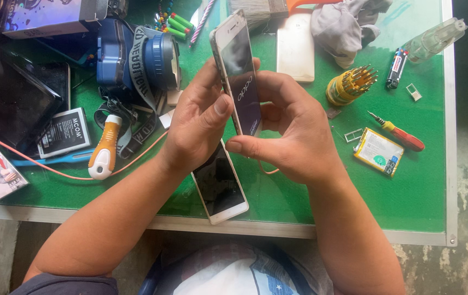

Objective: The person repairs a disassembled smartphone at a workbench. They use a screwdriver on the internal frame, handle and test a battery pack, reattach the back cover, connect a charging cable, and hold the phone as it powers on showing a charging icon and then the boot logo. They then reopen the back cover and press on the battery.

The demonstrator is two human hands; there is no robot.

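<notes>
Above the middle of the green tabletop (299,202), the left hand (198,128) and right hand (294,134) both pinch the upright phone (239,74) by its edges, so they'd probably do best prying gently along the seam, thumbs steady, nothing forced.

Both forearms reach in from below, bare. Left hand (198,123) and right hand (294,134) meet at centre, fingers curled in a shared grip, thumbs extended.
</notes>
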